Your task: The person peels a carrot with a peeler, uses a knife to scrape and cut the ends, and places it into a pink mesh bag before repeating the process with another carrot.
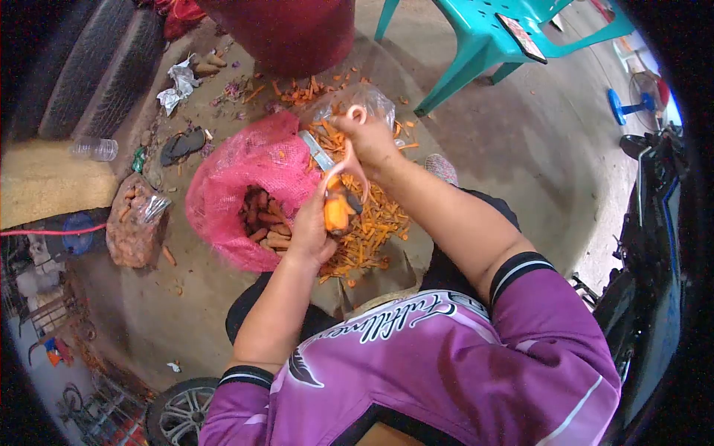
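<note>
Two dark tyres [97, 67] lean at the far left, with a clear plastic bottle [95, 149] lying just below them and a clear bag of carrots [134, 223] resting lower down on the concrete floor [520, 149]. Next comes a pink mesh sack [245, 167], its mouth open toward the person and more carrots showing inside. Just right of the sack's mouth, the left hand [309, 230] has its grip closed around the lower part of a bright orange carrot [336, 213], held in the air over a heap of orange peelings [372, 230]. Above it, the right hand [372, 141] has its grip wrapped round the handle of a pale pink peeler [346, 167], whose head meets the upper end of the carrot. A red barrel [286, 30] stands beyond the sack at the top. Farther right are a teal plastic chair [476, 37], a blue-based fan [632, 100] and, at the right edge, a parked motorbike [654, 215].
</note>
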The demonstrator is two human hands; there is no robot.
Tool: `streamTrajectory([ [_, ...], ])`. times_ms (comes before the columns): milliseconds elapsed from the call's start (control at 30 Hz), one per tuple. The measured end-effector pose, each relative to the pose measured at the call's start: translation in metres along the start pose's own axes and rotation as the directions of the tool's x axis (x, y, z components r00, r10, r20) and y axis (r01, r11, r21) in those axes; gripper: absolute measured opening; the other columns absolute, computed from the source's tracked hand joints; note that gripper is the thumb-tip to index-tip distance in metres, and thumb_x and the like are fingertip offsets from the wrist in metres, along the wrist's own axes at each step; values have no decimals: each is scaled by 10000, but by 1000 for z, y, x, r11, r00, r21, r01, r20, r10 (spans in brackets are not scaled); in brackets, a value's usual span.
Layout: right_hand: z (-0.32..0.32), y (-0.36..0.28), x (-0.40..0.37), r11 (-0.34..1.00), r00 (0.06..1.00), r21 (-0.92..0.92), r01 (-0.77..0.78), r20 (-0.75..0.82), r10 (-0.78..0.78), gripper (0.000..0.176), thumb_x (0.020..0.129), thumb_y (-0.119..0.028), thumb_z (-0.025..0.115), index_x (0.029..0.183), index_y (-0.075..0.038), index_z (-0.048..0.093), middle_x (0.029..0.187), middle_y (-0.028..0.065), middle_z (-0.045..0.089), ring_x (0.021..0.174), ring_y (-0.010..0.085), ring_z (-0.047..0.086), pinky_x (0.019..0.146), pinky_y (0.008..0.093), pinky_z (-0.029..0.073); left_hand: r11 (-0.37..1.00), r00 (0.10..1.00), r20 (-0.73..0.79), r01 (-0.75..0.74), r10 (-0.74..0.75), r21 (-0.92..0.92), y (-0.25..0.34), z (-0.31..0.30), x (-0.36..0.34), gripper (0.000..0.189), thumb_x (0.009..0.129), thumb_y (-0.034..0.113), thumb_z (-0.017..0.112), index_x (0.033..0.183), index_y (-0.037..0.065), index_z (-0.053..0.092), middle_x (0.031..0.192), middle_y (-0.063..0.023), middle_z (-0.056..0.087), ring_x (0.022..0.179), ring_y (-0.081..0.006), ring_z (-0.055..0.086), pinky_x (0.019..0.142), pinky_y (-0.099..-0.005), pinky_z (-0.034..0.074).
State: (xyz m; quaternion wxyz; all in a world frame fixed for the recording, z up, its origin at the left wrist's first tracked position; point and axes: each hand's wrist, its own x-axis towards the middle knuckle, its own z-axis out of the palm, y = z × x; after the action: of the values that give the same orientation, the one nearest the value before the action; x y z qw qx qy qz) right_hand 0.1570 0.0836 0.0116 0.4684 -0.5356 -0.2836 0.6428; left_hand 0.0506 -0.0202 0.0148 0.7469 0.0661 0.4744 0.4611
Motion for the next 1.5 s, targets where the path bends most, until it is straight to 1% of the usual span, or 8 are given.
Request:
streamTrajectory([
  [200, -9, -14, 10, 990, 979, -60, 127, -155, -135, 170, 700, -166, 628, 742, -21, 550, 635, 45, 521, 543, 121, 486, 473, 277, 384, 979, 957, 264, 160, -121, -130, 2, -7, 2, 334, 881, 349, 343, 987, 67, 490, 794, -52, 542, 626, -148, 521, 546, -262, 443],
  [300, 4, 0, -9, 986, 990, -81, 143, -1, -144, 198, 690, -203, 644, 723, -28, 559, 650, 40, 540, 564, 120, 494, 501, 289, 401, 998, 998, -45, 30, -33, -49, 2, -1, -3, 340, 877, 350, 341, 976, 61, 491, 763, -49, 526, 592, -162, 496, 506, -262, 420],
  [400, 5, 1, -11, 974, 984, -142, 173, -18, -178, 207, 686, -208, 651, 705, -27, 552, 654, 34, 540, 596, 109, 487, 534, 287, 403, 976, 977, -4, 214, -214, -49, 8, -3, -6, 365, 878, 373, 330, 981, 57, 481, 746, -51, 514, 594, -181, 496, 486, -277, 419],
  [500, -6, -11, 13, 976, 958, -59, 210, -187, -217, 188, 704, -186, 637, 707, -26, 540, 646, 28, 516, 580, 103, 464, 514, 280, 387, 934, 912, 297, 333, -283, -132, 6, -13, -5, 378, 880, 394, 313, 998, 72, 471, 755, -57, 519, 615, -188, 513, 478, -279, 421],
  [900, 5, -8, -4, 998, 997, 21, 60, 42, -61, 179, 724, -168, 629, 804, -40, 533, 682, 7, 477, 578, 103, 436, 505, 238, 366, 982, 999, 32, -49, 44, 182, 0, 2, -10, 299, 894, 344, 315, 1010, 120, 477, 739, -32, 515, 577, -145, 526, 433, -258, 426],
  [1033, -16, -13, 27, 966, 959, -167, 200, -171, -228, 196, 719, -177, 635, 780, -22, 530, 668, 19, 486, 566, 98, 427, 498, 246, 365, 991, 989, 119, 72, -86, 114, 0, -12, -8, 313, 899, 329, 308, 1079, 125, 463, 789, -37, 522, 567, -129, 516, 426, -257, 428],
  [1300, 6, -8, -9, 958, 991, -253, 132, 24, -130, 225, 699, -227, 644, 677, -32, 534, 629, 28, 517, 554, 105, 459, 502, 288, 388, 980, 996, -57, -51, 63, 195, -4, 0, -7, 303, 884, 393, 345, 957, 133, 482, 682, -21, 479, 542, -104, 476, 402, -243, 389],
  [1500, -13, -12, 20, 992, 981, -49, 117, -149, -123, 205, 692, -228, 646, 671, -57, 535, 583, 22, 496, 487, 104, 437, 445, 265, 358, 973, 958, 209, 217, -196, -84, 3, -13, -9, 367, 855, 443, 378, 1031, 134, 472, 756, -12, 496, 637, -149, 519, 444, -266, 417],
])
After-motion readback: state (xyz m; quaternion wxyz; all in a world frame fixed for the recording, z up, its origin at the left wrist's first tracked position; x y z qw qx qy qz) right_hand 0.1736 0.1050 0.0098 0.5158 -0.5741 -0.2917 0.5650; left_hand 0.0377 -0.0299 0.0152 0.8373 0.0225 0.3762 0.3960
